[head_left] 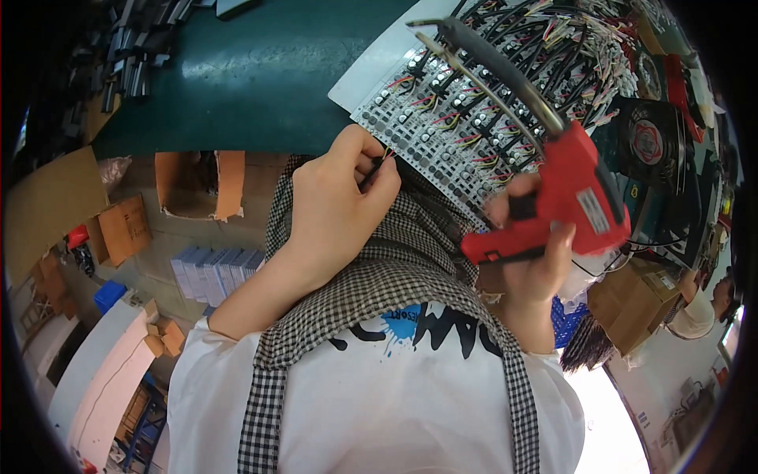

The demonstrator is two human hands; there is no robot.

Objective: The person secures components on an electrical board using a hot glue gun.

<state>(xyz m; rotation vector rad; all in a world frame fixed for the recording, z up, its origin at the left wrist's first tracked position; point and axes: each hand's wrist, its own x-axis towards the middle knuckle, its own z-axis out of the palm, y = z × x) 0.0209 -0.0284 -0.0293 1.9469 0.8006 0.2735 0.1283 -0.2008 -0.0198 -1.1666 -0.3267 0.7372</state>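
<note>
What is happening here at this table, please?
A person's right hand grips a red soldering gun, held up in front of circuit boards with many cables on them. The left hand pinches a short dark cable with thin coloured wire ends, near the boards' edge. The gun's tip is away from this cable.

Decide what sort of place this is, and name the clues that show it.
Probably an electronics assembly workshop: there are rows of wired circuit boards, a green worktable beside them, and what looks like a red soldering gun in the right hand.
</note>
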